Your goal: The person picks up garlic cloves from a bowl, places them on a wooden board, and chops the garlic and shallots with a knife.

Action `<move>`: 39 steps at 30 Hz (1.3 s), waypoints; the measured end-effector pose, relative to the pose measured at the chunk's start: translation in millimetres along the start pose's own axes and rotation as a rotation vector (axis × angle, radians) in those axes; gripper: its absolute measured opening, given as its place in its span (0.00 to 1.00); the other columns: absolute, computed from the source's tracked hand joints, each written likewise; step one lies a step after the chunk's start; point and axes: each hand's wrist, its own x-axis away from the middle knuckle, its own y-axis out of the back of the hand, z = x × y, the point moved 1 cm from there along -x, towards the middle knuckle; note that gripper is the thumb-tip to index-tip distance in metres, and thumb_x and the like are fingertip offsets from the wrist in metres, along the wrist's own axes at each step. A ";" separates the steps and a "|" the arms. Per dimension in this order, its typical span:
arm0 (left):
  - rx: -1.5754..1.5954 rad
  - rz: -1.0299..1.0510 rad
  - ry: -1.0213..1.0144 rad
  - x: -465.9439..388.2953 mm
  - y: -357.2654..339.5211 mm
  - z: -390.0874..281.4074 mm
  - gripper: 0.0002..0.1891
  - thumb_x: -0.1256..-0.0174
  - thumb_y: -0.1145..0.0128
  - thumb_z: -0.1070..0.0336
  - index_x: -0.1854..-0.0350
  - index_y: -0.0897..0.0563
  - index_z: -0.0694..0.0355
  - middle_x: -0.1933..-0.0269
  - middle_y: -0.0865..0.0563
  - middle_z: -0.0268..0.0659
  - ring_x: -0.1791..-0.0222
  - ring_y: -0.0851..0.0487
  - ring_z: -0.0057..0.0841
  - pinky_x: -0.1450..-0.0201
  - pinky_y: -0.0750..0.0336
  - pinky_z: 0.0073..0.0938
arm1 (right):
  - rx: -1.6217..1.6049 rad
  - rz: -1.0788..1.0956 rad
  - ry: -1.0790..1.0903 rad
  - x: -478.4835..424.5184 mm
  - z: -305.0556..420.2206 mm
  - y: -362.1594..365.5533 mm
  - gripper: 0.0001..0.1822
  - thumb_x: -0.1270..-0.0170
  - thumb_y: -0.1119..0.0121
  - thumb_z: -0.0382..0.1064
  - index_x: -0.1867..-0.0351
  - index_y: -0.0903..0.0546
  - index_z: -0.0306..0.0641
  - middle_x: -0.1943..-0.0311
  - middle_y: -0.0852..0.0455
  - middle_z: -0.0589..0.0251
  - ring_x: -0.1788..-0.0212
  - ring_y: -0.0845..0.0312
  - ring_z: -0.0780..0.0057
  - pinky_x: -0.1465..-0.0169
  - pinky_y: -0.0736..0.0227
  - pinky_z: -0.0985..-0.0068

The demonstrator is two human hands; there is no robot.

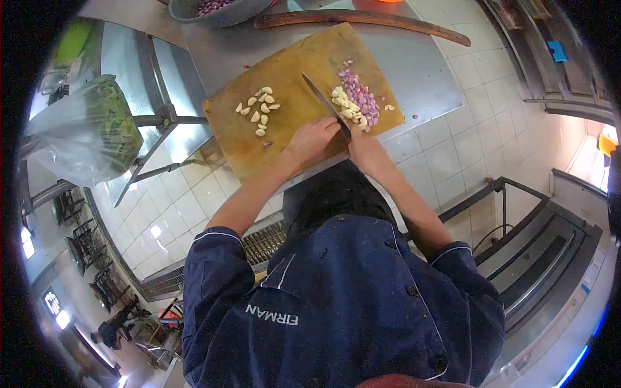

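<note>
My right hand (367, 149) is closed around the handle end of a kitchen knife (321, 98), whose blade points up and left over a worn yellow cutting board (291, 63). Beside the blade's lower part, my left hand (313, 140) rests with its fingers bent; whether they pinch something is hidden. Peeled garlic cloves (264, 107) lie scattered on the board's left half. Right of the knife, a group of pale garlic pieces (347, 104) touches a pile of pink-purple shallots (364, 97). A few small bits lie near the board's right edge.
The board lies on a steel table (432, 82). At its far side are a grey basin (228, 17) holding shallots and a long curved wooden piece (361, 18). A clear plastic bag of green leaves (114, 126) stands at left. Black metal frames (543, 242) are at right.
</note>
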 end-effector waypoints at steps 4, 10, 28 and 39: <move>0.009 0.030 0.018 3.0 -3.3 -2.7 0.13 0.39 0.44 0.71 0.52 0.18 0.63 0.51 0.15 0.42 0.53 0.14 0.41 0.52 0.16 0.38 | 0.066 0.025 0.038 8.5 -7.8 9.2 0.12 0.31 0.49 0.34 0.51 0.32 0.29 0.65 0.15 0.32 0.58 0.17 0.33 0.54 0.24 0.43; 0.093 0.006 0.037 -0.8 0.7 -5.8 0.13 0.42 0.42 0.74 0.53 0.19 0.61 0.52 0.17 0.44 0.52 0.15 0.44 0.52 0.18 0.40 | -0.041 -0.105 0.026 -1.5 -3.1 -14.2 0.13 0.29 0.49 0.36 0.50 0.31 0.30 0.66 0.15 0.33 0.59 0.17 0.31 0.55 0.24 0.42; -0.163 -0.054 0.569 45.1 68.3 67.7 0.07 0.31 0.40 0.66 0.58 0.15 0.62 0.52 0.15 0.44 0.55 0.14 0.47 0.50 0.19 0.46 | 0.075 0.034 0.051 36.8 -36.7 -1.0 0.15 0.26 0.49 0.45 0.50 0.32 0.37 0.70 0.14 0.39 0.63 0.16 0.35 0.59 0.23 0.42; -0.171 -0.085 0.471 24.4 69.3 55.2 0.07 0.34 0.39 0.67 0.59 0.12 0.62 0.57 0.13 0.44 0.57 0.13 0.43 0.52 0.19 0.43 | 0.032 -0.083 0.028 21.7 -43.9 7.6 0.15 0.26 0.48 0.45 0.51 0.32 0.36 0.73 0.15 0.40 0.67 0.16 0.37 0.63 0.24 0.44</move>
